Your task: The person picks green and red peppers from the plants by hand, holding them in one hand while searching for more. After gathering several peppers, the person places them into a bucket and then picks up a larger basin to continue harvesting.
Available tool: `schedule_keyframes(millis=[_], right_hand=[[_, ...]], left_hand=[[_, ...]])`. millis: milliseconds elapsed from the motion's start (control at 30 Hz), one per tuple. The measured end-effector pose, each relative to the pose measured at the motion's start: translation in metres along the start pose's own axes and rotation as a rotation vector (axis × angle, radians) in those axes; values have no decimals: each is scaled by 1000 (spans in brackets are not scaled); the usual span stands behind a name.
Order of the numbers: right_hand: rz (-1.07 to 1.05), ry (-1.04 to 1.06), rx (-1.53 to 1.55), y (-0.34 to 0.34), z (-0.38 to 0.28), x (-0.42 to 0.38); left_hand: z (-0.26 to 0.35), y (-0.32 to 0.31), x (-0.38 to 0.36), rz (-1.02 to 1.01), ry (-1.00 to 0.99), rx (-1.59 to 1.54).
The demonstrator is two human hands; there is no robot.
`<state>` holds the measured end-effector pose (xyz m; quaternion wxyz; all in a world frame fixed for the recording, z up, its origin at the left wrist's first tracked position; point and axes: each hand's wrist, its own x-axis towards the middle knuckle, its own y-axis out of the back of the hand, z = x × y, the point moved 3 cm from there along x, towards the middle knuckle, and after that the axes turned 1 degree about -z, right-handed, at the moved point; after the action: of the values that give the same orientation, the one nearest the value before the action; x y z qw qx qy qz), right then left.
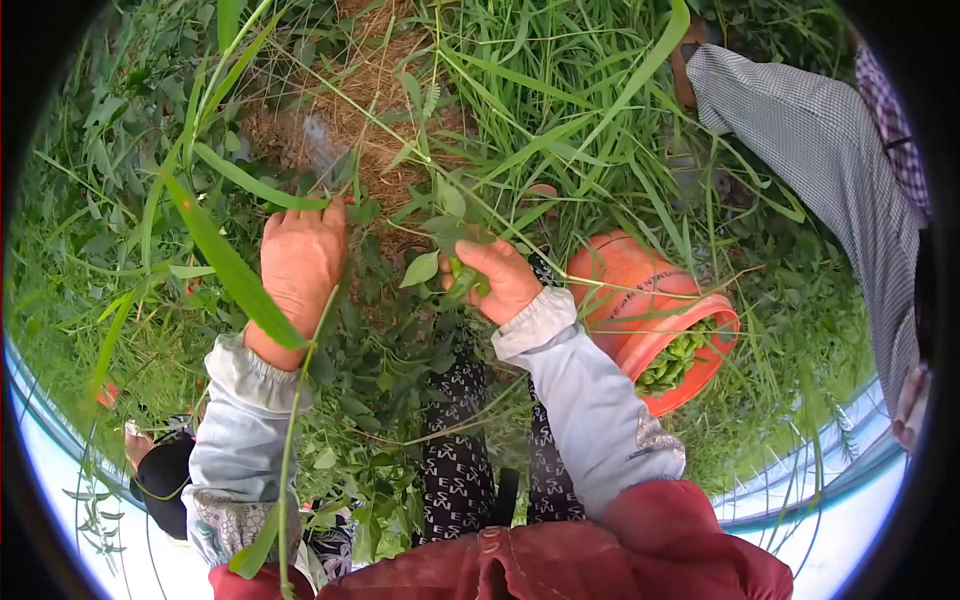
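Note:
My right hand (497, 278) is closed around a few green peppers (464, 280), which show between the thumb and fingers. A leaf (421, 269) sticks out beside that grip. My left hand (303, 250) reaches into the leafy plants (365, 290) with its fingers curled. Leaves and the back of the hand hide its fingertips, so what they grip cannot be made out. To the right of my right forearm, an orange bucket (620, 290) leans over in the grass, its mouth facing me. Green peppers (680, 360) lie inside it.
Long grass blades (235, 260) cross in front of my left arm, and tall grass (560, 110) grows ahead. Dry straw (385, 80) covers the ground between the plants. A person in checked clothing (810, 130) is at the right; part of another person (165, 480) shows lower left.

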<state>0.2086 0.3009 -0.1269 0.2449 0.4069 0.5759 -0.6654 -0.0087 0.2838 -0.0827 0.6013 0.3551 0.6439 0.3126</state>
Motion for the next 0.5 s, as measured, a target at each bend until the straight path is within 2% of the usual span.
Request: schedule_keyframes(millis=[33, 67, 100, 133, 200, 267, 300, 333, 367, 433, 500], right_hand=[[86, -6, -79, -4, -3, -4], [85, -2, -76, -6, -3, -5], [74, -12, -262, -8, -4, -7], [63, -25, -448, -8, -3, -9], [33, 55, -420, -4, 4, -9], [-5, 183, -449, 0, 6, -8], [-2, 181, -442, 2, 4, -11], [-42, 123, -501, 4, 3, -15], [-82, 59, -557, 6, 4, -18], [-133, 51, -493, 11, 12, -19], [-195, 153, -693, 10, 16, -20]], left_hand=[[5, 19, 6, 4, -3, 4], [14, 42, 11, 72, -110, -400], [22, 59, 15, 138, -217, -805], [32, 66, 18, 138, -220, -804], [52, 65, 20, -222, -360, -1012], [58, 42, 14, -255, -404, -985], [62, 37, 12, -287, -451, -959], [63, 36, 10, -217, -536, -1010], [62, 33, 8, -230, -534, -1011], [61, 24, 2, -556, -434, -1026], [56, 23, 0, -556, -414, -1078]])
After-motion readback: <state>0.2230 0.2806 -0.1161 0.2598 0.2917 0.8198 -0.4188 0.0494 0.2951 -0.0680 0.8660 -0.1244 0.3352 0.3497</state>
